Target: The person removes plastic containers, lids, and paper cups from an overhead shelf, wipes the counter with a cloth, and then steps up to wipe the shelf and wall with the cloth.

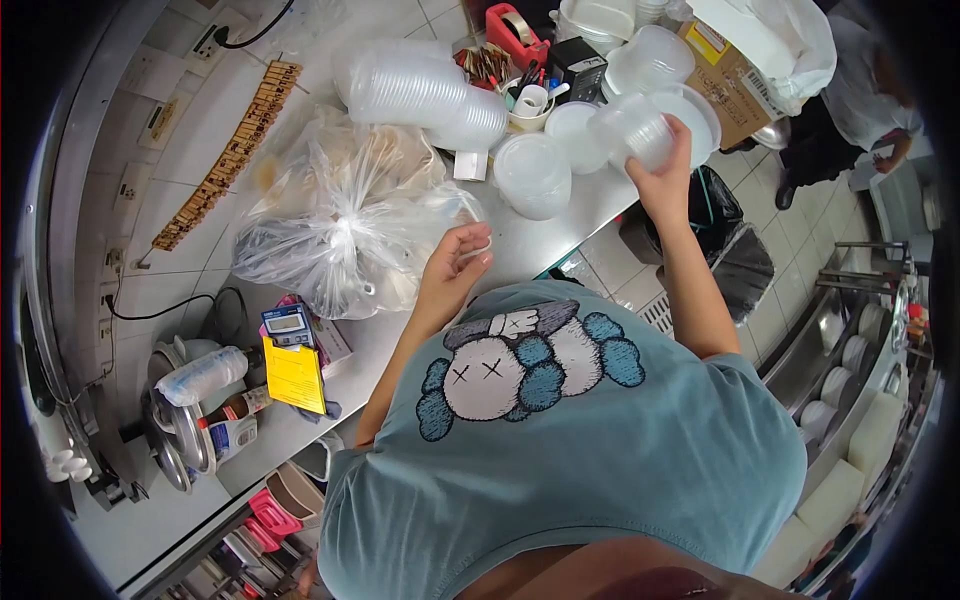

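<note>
Right hand [663, 178] outstretched, gripping clear containers [630, 132] (stack, probably); left hand [456, 264] half-curled, thumb apart, beside bag [345, 235].

Dusty-teal short-sleeved T-shirt [600, 470] with white, grey and blue cartoon print [540, 382], X-shaped eyes [492, 368]

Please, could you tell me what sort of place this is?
Probably the packing area of a takeaway kitchen: a stack of clear containers lies on the counter, the right hand holds more clear plasticware, and a tape dispenser stands nearby.
</note>
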Available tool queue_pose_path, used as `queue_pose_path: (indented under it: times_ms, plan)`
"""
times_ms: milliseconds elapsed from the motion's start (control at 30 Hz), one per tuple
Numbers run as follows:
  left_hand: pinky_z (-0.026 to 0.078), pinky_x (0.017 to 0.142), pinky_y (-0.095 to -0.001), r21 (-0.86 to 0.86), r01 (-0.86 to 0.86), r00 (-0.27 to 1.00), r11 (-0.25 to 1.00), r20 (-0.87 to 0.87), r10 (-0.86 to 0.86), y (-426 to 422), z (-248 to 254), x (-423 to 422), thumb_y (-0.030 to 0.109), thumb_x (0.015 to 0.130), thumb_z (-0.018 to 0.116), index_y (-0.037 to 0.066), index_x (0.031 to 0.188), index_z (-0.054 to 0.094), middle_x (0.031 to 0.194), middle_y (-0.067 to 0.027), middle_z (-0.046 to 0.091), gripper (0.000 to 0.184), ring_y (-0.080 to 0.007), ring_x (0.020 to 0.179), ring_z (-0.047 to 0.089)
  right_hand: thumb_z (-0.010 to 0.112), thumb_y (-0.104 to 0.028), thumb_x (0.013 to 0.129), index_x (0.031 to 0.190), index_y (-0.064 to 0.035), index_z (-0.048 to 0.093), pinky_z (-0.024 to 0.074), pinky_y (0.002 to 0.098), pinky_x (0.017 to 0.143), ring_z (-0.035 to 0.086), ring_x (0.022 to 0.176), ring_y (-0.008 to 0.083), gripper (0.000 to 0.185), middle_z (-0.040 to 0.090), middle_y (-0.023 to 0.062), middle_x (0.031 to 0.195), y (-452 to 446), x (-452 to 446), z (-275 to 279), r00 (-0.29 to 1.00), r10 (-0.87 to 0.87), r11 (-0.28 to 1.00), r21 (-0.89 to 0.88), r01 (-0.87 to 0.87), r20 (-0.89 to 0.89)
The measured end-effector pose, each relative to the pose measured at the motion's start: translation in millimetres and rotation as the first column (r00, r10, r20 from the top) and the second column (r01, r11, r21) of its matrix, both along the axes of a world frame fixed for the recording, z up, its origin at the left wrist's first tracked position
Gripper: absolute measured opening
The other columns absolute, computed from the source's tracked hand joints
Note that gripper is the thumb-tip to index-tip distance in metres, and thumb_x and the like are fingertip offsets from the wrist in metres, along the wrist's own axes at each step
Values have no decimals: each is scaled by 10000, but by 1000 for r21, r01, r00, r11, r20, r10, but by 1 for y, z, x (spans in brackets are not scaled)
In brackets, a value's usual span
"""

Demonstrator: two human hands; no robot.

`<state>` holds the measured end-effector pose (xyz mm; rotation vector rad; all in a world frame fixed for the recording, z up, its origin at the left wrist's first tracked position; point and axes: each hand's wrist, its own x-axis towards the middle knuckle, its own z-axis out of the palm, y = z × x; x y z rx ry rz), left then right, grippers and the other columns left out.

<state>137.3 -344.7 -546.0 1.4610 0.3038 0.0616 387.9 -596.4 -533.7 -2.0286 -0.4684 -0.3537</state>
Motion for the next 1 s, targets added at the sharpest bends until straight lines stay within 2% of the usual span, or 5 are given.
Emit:
queue_pose_path:
  times_ms: [267, 467, 600, 700, 1000]
  plan:
    - [472, 1033, -335, 100, -86, 996, 991, 17, 85, 7, 5, -9, 34, 969, 663, 32, 1372, 555, 1328, -95, 613, 417, -184, 1226, 579, 693, 37, 668, 1351, -145, 547, 322, 603, 1157, 433, 1377, 378, 722, 495, 163, 1417, 54, 58, -49, 875, 280, 835, -550, -19, 395]
    - [506, 977, -325, 445, -143, 989, 884, 88, 115, 54, 52, -36, 19, 947, 676, 35, 1264, 642, 1333, -80, 634, 320, -154, 1203, 604, 841, -65, 652, 1568, -221, 366, 268, 604, 1190, 336, 1474, 392, 1044, 387, 181, 1551, 42, 70, -98, 893, 430, 604, -777, -180, 128]
    - [518, 939, -339, 773, -565, 807, 288, 591, -3, 104, 241, -58, 30, 902, 716, 18, 1170, 668, 1113, -110, 730, 272, -195, 1070, 686, 727, 2, 702, 1493, -87, 435, 268, 580, 1201, 278, 1448, 516, 848, 390, 234, 1523, 54, 52, -51, 926, 362, 782, -577, -236, 111]
    - [527, 864, -335, 579, -811, 582, -79, 813, -20, 144, 339, -67, 24, 862, 738, 48, 1082, 717, 1028, -78, 754, 223, -230, 941, 709, 712, -24, 734, 1484, -55, 430, 252, 580, 1205, 256, 1456, 503, 802, 363, 233, 1545, 64, 31, -35, 931, 288, 872, -463, -159, 222]
    - [535, 936, -395, 585, -306, 621, -751, 721, 308, 426, 551, -92, 369, 902, 728, 135, 1338, 611, 1173, -118, 732, 508, -304, 1182, 654, 667, -34, 784, 1447, -33, 456, 214, 588, 1202, 249, 1461, 484, 696, 381, 218, 1552, 53, -24, -47, 968, 47, 950, -310, 32, 245]
